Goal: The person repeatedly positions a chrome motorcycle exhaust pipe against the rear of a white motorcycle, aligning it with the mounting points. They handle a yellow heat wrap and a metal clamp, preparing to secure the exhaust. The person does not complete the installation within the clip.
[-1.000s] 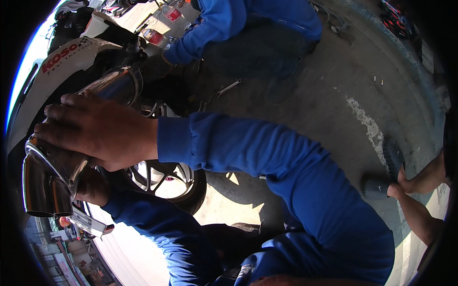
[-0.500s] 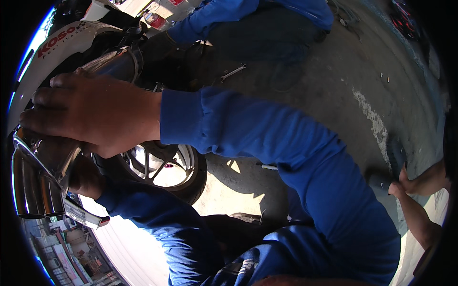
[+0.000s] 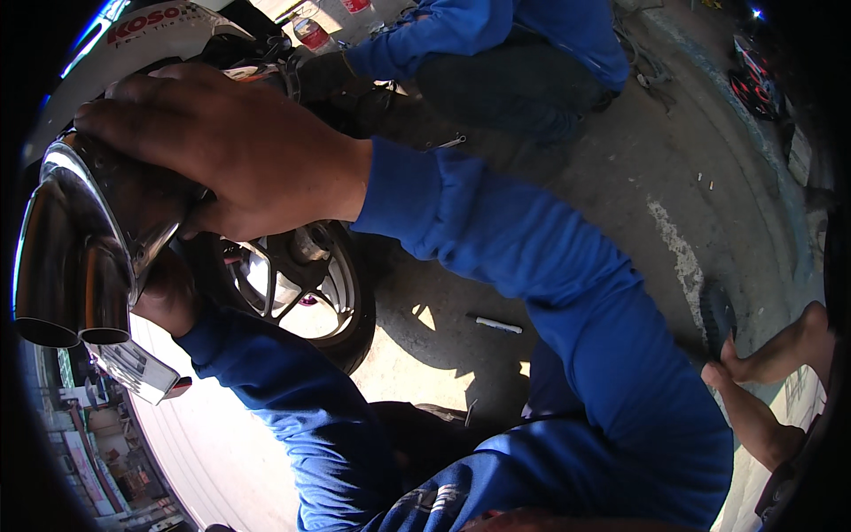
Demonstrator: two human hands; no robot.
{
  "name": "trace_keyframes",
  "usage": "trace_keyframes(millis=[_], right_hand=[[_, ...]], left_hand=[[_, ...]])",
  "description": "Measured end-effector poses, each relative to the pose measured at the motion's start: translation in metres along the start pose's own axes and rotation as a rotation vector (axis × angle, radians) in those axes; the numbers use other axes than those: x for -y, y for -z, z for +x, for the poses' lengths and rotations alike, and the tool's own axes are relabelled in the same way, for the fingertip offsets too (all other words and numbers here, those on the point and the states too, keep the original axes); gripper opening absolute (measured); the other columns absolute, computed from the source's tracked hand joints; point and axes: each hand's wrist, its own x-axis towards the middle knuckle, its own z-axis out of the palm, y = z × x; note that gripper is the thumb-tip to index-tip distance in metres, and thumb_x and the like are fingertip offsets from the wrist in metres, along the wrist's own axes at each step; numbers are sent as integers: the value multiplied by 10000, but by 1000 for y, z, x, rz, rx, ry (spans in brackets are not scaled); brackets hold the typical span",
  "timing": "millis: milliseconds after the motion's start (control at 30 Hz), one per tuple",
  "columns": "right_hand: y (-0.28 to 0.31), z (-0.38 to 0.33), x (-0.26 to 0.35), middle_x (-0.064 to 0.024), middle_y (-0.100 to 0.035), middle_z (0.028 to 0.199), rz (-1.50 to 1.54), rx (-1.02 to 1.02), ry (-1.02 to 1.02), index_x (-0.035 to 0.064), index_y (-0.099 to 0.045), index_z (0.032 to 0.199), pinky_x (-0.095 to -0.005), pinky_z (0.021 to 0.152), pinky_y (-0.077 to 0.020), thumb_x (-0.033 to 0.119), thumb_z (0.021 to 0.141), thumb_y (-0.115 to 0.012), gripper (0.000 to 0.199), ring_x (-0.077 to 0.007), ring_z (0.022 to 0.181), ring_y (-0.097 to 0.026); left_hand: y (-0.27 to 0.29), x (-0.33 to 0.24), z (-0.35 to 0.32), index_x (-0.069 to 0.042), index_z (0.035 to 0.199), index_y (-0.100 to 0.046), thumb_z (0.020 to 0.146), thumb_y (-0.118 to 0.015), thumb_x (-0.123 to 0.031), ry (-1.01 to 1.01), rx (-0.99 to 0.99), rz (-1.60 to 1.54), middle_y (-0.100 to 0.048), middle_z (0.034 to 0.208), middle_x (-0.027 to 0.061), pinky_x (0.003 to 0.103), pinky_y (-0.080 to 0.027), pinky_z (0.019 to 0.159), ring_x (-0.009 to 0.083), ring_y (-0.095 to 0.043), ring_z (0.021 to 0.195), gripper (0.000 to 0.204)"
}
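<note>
A shiny motorcycle exhaust muffler with twin round tips is at the left, its tips pointing toward the lower edge. My right hand lies over the upper side of the muffler, fingers curved round it. Against its lower right side is my left hand, mostly in shadow, with its fingers largely hidden behind the metal. Just beyond my right hand is the white motorcycle fairing. Below my right forearm shows a dark spoked wheel.
A co-worker in blue crouches at the far side, a gloved hand near the motorcycle. A wrench and a white pen lie on the floor. Another person's bare feet are at the right. Bottles stand at the back.
The view has shifted somewhat. Both hands and the muffler now appear higher, with my right hand also further right. The white pen, mostly covered by my sleeve before, now shows fully.
</note>
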Motion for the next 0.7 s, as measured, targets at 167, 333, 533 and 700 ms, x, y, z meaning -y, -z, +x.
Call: trace_keyframes(millis=[167,333,533,700], right_hand=[[2,-1,1,-213,-517,1457,20,59,-24,164,-430,1535,-529,1122,-435,203,617,-905,1035,-438,1332,-509],[6,-2,1,-212,-510,1464,45,63,-12,157,-427,1538,-532,1123,-435,148,621,-884,1024,-440,1342,-497],[9,1,0,-219,-498,1467,36,70,2,114,-418,1536,-527,1115,-440,142,630,-875,1014,-437,1338,-493],[12,2,2,-197,-468,1536,35,96,-9,77,-381,1562,-499,1163,-390,159,632,-896,1067,-406,1406,-460]], left_hand=[[-2,-2,-3,26,1361,-537,940,-672,-468,23,-5,7,-654,1257,186,396,-565,945,281,-676,1063,663],[-3,-1,-5,27,1359,-535,895,-708,-464,32,-5,14,-656,1251,180,389,-569,937,277,-677,1065,697],[-7,-3,-8,27,1357,-534,842,-751,-459,62,0,-4,-657,1244,173,381,-574,927,272,-679,1066,741],[-12,-3,-11,28,1356,-533,797,-787,-455,81,-14,-23,-659,1238,167,375,-578,919,268,-681,1068,781]])
